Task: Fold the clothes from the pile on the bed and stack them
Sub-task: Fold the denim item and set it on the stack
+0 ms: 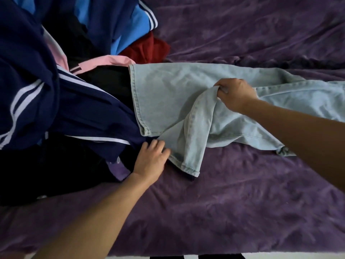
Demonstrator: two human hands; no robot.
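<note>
Gripping a bunched fold of the pale jeans (214, 101), the right hand (236, 95) is closed tight on the denim, while the left hand (152, 158) lies open with fingers spread, touching the hem of the nearer leg. Spread across the purple bed (242, 202), the jeans look barely begun, one leg flat and one crumpled. Just beside them the pile (56, 90) of dark, blue, pink and red clothes waits unfolded; no finished stack shows.

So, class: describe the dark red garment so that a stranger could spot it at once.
Start at the clothes pile on the left of the purple bedspread. At its far right edge, beyond the pale jeans, lies the dark red garment, crumpled, the pile's only red piece, beside blue, white-striped sportswear.
</note>
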